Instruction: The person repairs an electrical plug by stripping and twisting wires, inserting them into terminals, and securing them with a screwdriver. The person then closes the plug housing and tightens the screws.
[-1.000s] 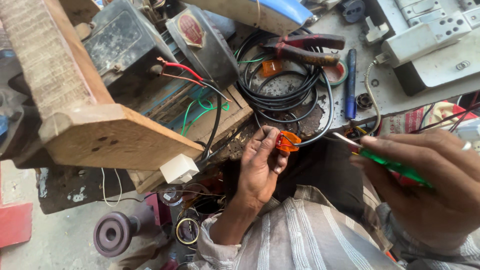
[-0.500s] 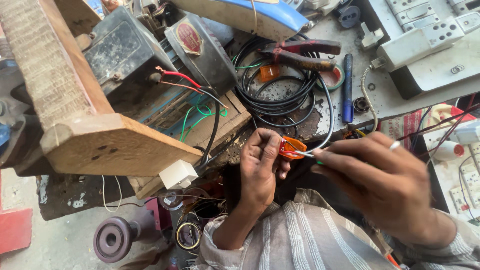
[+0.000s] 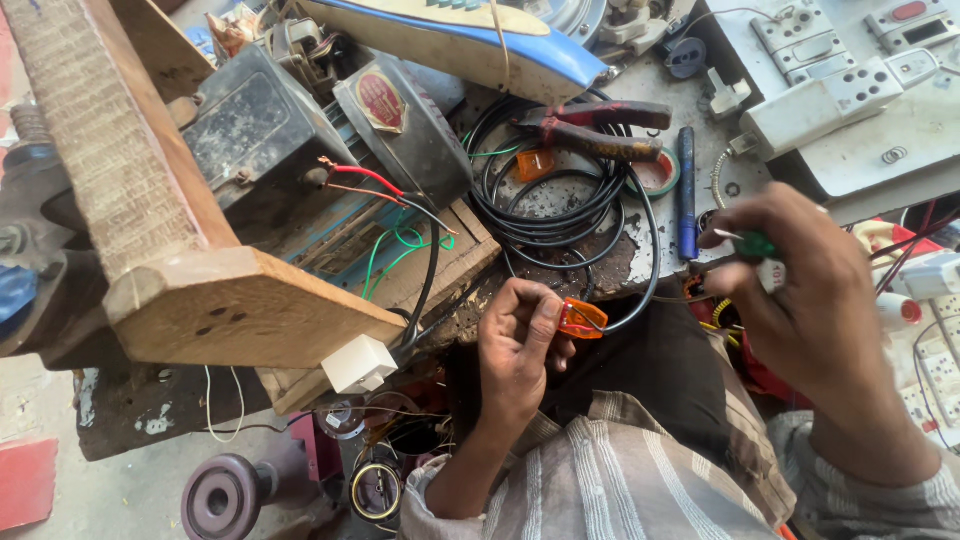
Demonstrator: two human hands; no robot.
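- Striped sleeve nearest the camera, below the orange plastic piece.
- Left hand curled just beside that orange piece, fingers pinched shut on its left end; black cable running into its right side.
- Orange piece: probably light, stiff, a little brittle; best gripped by its flat sides, clear of the cable entry.
- Right hand to the right of the orange piece and apart from it, fingers closed around a green-handled screwdriver; most of the tool hidden by the hand, tip faint.
- Cable coil above the orange piece: springy, likely to tug at it.
- Farther above, on the counter: red-handled pliers, blue pen-like tool, second orange piece.
- Wooden block to the left.
- Underside of the held piece unseen; junk beneath too cluttered to name.
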